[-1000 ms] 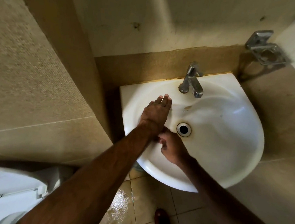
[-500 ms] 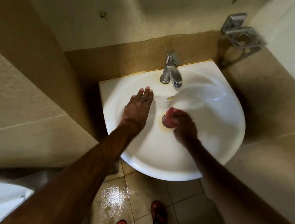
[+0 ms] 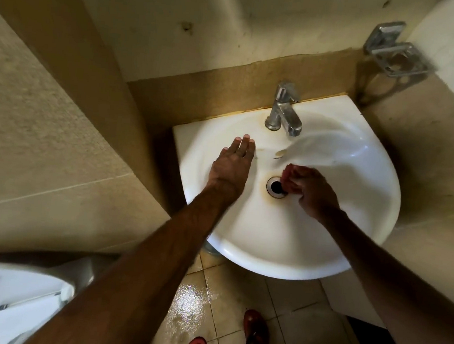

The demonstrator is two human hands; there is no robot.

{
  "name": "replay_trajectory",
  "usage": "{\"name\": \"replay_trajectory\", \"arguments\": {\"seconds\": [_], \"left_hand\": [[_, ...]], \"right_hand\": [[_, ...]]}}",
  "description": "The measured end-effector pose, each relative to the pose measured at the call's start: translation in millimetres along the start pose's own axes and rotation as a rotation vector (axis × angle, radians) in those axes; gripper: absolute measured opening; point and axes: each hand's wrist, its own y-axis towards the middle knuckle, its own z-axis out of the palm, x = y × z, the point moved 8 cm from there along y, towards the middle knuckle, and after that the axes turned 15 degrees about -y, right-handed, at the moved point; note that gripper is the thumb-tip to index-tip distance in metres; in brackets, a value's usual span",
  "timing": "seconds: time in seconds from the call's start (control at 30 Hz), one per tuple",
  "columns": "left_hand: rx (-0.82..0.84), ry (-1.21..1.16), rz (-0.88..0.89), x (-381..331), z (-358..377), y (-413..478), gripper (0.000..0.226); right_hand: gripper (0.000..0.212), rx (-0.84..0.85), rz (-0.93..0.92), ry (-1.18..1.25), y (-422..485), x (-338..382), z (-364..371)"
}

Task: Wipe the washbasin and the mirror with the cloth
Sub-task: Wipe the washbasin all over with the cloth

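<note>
Right hand: its fingers were curled and bunched round a small reddish cloth, pressing it down inside the washbasin.
Cloth: only a blurred scrap of it showed past the fingertips, just beside the drain, which lay to this hand's left.
Change, right hand: a second before, it had been close against the left wrist. Half a second before, it had covered the drain. By now it had slid off to the far side, so the drain hole and the brownish ring round it lay uncovered.
Left hand: it lay flat with straight fingers held together, palm down on the slope of the bowl. It had kept that place through all three pictures, probably as a brace.
Tap: it stood beyond both hands, apart from them, with no water seen running.
Meaning for the task: the wipe had crossed the bottom of the bowl from one side to the other. The basin step looked under way rather than done, since the ring round the drain still showed and the rim beyond the right hand had likely not been reached.
Mirror: it was not in view, so that part of the job probably remained.
</note>
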Motion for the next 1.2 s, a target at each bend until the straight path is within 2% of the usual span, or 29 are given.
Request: {"name": "replay_trajectory", "arguments": {"seconds": [0.1,0.23,0.4,0.5,0.57,0.63,0.7,0.73,0.8,0.83,0.9,0.93,1.07,1.2], "left_hand": [[-0.004,-0.004,-0.01,0.8,1.4,1.7,0.084],[0.015,-0.031,-0.016,-1.4,-2.4,1.2,0.081],[0.034,-0.062,-0.027,-1.1,-6.9,0.7,0.075],[0.03,-0.036,-0.02,1.4,-4.5,2.8,0.081],[0.042,-0.024,-0.032,0.6,-5.3,3.7,0.079],[0.051,-0.031,-0.05,-1.4,-6.7,3.8,0.073],[0.057,-0.031,-0.053,-3.6,-8.9,4.0,0.075],[0.058,-0.016,-0.049,-3.8,-9.7,4.2,0.08],[0.066,0.01,-0.043,-2.8,-10.2,3.9,0.084],[0.07,0.011,-0.042,-1.8,-10.2,4.2,0.083],[0.071,0.019,-0.036,-0.9,-10.1,5.6,0.08],[0.069,0.028,-0.032,-1.1,-10.0,5.7,0.079],[0.062,0.032,-0.03,-1.5,-7.2,6.2,0.081],[0.067,0.056,-0.024,-0.4,-6.4,8.4,0.083]], "right_hand": [[0.066,0.068,-0.046,-0.01,-7.9,37.8,9.4],[0.071,0.019,-0.118,0.054,-20.5,88.2,9.5],[0.075,-0.005,-0.311,0.124,-15.2,74.6,12.9],[0.058,0.001,-0.197,0.153,-5.3,54.3,4.7],[0.066,-0.052,-0.044,0.172,-8.5,61.8,7.0],[0.071,-0.087,0.01,0.18,-24.0,82.1,8.8],[0.071,-0.078,-0.059,0.187,-36.0,102.3,3.6],[0.074,-0.065,-0.156,0.172,-39.3,107.3,3.3],[0.079,0.018,-0.302,0.146,-43.5,99.3,3.3],[0.074,0.051,-0.329,0.118,-42.6,87.6,2.3],[0.057,0.081,-0.305,0.04,-31.8,61.4,-5.5],[0.058,0.081,-0.289,0.012,-23.6,49.9,-7.4],[0.08,-0.067,-0.185,0.002,-0.3,22.1,-14.0],[0.082,-0.164,0.001,0.013,1.6,5.0,-18.4]]}}
